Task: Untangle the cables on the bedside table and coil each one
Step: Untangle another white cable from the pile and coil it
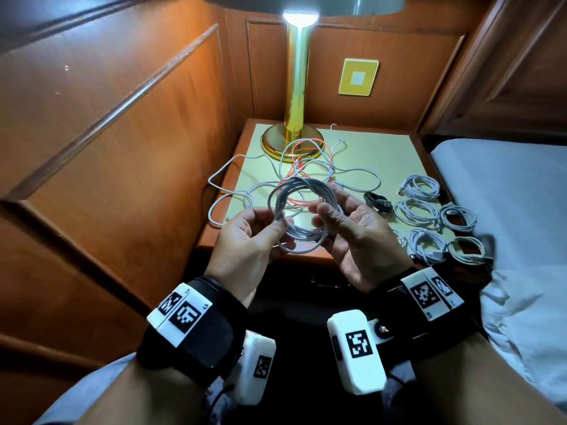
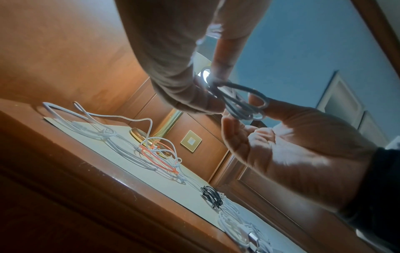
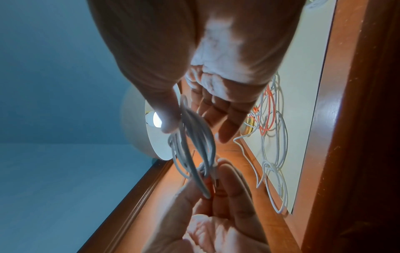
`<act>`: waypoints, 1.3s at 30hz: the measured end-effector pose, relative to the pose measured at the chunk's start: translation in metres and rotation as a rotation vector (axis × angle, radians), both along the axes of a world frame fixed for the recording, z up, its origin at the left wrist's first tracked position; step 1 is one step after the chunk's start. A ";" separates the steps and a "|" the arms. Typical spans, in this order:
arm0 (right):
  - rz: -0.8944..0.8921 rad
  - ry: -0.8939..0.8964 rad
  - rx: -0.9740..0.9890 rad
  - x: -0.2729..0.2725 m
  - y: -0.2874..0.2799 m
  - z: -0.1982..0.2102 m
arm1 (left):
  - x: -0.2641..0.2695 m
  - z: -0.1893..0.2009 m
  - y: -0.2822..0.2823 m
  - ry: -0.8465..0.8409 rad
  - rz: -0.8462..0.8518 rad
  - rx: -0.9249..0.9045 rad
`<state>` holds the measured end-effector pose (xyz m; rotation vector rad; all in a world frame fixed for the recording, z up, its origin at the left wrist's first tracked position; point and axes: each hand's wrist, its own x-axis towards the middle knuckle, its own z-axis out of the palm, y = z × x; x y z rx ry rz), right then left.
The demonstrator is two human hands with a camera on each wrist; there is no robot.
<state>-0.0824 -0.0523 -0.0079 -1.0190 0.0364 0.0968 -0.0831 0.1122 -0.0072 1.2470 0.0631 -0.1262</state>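
Note:
Both hands hold a coil of white cable (image 1: 302, 204) in the air over the front edge of the bedside table (image 1: 386, 154). My left hand (image 1: 277, 231) pinches the coil's near left side (image 3: 194, 145) between thumb and fingers. On the coil's right side (image 2: 242, 104), my right hand (image 1: 325, 225) grips with the thumb over the strands and the fingers beneath. Behind the hands, a tangle of white cables and one orange cable (image 1: 306, 167) lies on the table top. One white strand (image 1: 214, 191) loops over the table's left edge.
A brass lamp (image 1: 296, 87) stands at the back of the table, its base under part of the tangle. Several coiled white cables (image 1: 420, 210) and a black coil (image 1: 377, 202) lie along the right side. Bed (image 1: 506, 194) at right, wooden wall panels left and behind.

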 end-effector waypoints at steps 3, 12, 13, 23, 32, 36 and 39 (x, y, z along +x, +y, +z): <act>0.025 0.018 -0.017 -0.002 -0.002 0.000 | -0.002 0.003 0.002 0.048 0.006 -0.044; -0.060 0.047 0.011 -0.003 0.003 0.004 | -0.001 0.005 -0.002 0.030 0.027 -0.148; -0.059 0.054 0.004 -0.003 0.004 0.003 | 0.000 0.003 -0.002 0.026 0.019 -0.132; 0.117 0.042 -0.083 -0.002 0.001 -0.003 | 0.005 -0.005 0.003 0.056 0.113 -0.067; -0.062 -0.044 -0.386 -0.001 0.006 -0.009 | 0.008 -0.012 0.004 -0.013 0.001 0.031; -0.055 -0.084 -0.526 -0.001 0.004 -0.013 | 0.006 -0.015 0.002 -0.057 -0.023 0.208; -0.017 -0.111 -0.580 -0.001 0.004 -0.013 | 0.010 -0.017 0.005 -0.010 0.018 0.208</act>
